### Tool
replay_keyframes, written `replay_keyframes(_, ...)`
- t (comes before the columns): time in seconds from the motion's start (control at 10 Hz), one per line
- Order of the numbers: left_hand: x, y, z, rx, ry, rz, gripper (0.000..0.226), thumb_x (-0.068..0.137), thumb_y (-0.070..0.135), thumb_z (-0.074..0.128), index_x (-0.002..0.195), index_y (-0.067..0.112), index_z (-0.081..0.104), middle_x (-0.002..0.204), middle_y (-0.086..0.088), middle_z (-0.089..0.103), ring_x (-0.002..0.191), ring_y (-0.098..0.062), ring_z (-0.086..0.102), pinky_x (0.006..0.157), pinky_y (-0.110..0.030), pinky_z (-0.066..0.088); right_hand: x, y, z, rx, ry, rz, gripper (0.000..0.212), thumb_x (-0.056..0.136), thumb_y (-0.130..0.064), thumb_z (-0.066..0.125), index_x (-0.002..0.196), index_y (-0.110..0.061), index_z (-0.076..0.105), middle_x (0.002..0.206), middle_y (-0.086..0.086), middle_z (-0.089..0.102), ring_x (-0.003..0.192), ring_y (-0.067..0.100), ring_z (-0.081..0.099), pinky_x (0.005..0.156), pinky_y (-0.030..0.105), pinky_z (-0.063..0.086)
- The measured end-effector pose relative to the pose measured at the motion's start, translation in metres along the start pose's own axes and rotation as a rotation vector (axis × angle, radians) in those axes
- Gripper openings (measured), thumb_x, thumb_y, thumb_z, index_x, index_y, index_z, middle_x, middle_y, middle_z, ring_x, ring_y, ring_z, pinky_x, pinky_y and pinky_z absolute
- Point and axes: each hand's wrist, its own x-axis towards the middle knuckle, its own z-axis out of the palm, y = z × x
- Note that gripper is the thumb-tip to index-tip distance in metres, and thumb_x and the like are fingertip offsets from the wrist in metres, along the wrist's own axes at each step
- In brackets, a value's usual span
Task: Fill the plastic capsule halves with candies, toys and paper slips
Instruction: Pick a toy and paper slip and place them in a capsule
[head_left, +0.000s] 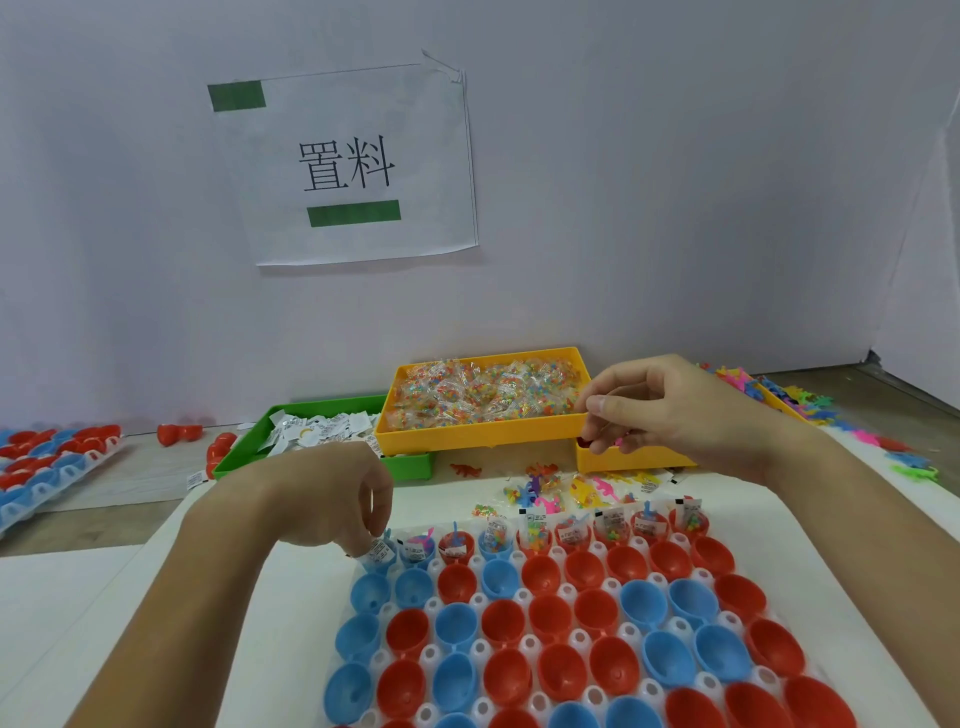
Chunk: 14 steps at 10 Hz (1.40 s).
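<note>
Head view: your left hand (332, 499) pinches a paper slip (381, 552) at the far-left blue capsule half (378, 564) of the white tray (613, 631). Your right hand (670, 410) hovers by the yellow candy bin (483, 400), fingers (602, 404) curled together, apparently around something small and red. The wall sign (347, 165) reads "置料". Slip print is too small to read; more fill the green bin (311, 434).
</note>
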Motion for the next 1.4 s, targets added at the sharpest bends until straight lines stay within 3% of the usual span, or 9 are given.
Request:
replay_keyframes(0.2, 0.001, 0.002, -0.001, 0.020, -0.028, 0.009, 0.026, 0.086, 0.020, 0.072, 0.073, 0.040, 0.064, 0.075, 0.022, 0.064, 0.068, 0.002, 0.061, 0.054, -0.010, 0.041, 0.000, 0.000, 0.000, -0.003, -0.003, 0.001, 0.015, 0.099, -0.020, 0.059, 0.101, -0.014, 0.073, 0.091, 0.007, 0.077, 0.085, 0.022, 0.075, 0.072, 0.026, 0.059)
replay_keyframes(0.4, 0.003, 0.004, 0.001, 0.034, -0.009, 0.003, 0.025, 0.085, 0.020, 0.073, 0.072, 0.039, 0.064, 0.077, 0.021, 0.063, 0.072, 0.000, 0.061, 0.059, -0.012, 0.043, 0.000, 0.000, -0.001, -0.001, -0.005, 0.006, 0.015, 0.099, -0.020, 0.059, 0.101, -0.014, 0.073, 0.091, 0.008, 0.077, 0.085, 0.022, 0.075, 0.072, 0.028, 0.059)
replay_keyframes(0.6, 0.003, 0.007, 0.003, 0.035, -0.005, 0.007, 0.020, 0.081, 0.022, 0.076, 0.069, 0.035, 0.068, 0.071, 0.018, 0.066, 0.063, 0.003, 0.061, 0.056, -0.014, 0.044, 0.000, 0.000, 0.000, 0.005, -0.001, 0.008, 0.015, 0.099, -0.018, 0.059, 0.101, -0.012, 0.072, 0.091, 0.009, 0.077, 0.084, 0.023, 0.075, 0.071, 0.026, 0.058)
replay_keyframes(0.9, 0.008, 0.010, 0.009, 0.055, 0.024, -0.011, 0.011, 0.079, 0.023, 0.079, 0.077, 0.030, 0.071, 0.082, 0.013, 0.066, 0.074, -0.004, 0.064, 0.060, -0.019, 0.050, 0.000, 0.000, 0.001, 0.000, -0.009, 0.010, 0.015, 0.100, -0.017, 0.059, 0.100, -0.012, 0.072, 0.090, 0.009, 0.076, 0.084, 0.023, 0.074, 0.070, 0.024, 0.057)
replay_keyframes(1.1, 0.011, 0.012, 0.012, 0.027, 0.029, -0.027, 0.026, 0.079, 0.026, 0.081, 0.082, 0.032, 0.055, 0.089, 0.012, 0.061, 0.076, -0.006, 0.061, 0.058, -0.018, 0.046, 0.000, 0.000, 0.000, -0.014, -0.010, 0.008, 0.015, 0.100, -0.018, 0.058, 0.100, -0.013, 0.073, 0.090, 0.008, 0.077, 0.084, 0.023, 0.074, 0.070, 0.025, 0.058)
replay_keyframes(1.3, 0.004, 0.006, 0.006, -0.019, 0.009, -0.028, 0.032, 0.076, 0.035, 0.083, 0.091, 0.037, 0.055, 0.091, 0.014, 0.061, 0.080, -0.005, 0.060, 0.072, -0.024, 0.053, 0.000, 0.001, -0.002, -0.016, -0.008, 0.006, 0.015, 0.100, -0.019, 0.059, 0.101, -0.014, 0.073, 0.090, 0.008, 0.077, 0.084, 0.022, 0.075, 0.071, 0.025, 0.058)
replay_keyframes(1.4, -0.002, -0.004, -0.001, -0.038, 0.019, -0.039, 0.028, 0.074, 0.038, 0.084, 0.086, 0.036, 0.060, 0.088, 0.015, 0.066, 0.076, -0.001, 0.061, 0.061, -0.016, 0.045, -0.001, 0.002, -0.004, -0.014, -0.007, 0.002, 0.015, 0.099, -0.019, 0.059, 0.102, -0.014, 0.073, 0.090, 0.007, 0.077, 0.084, 0.021, 0.075, 0.072, 0.025, 0.059)
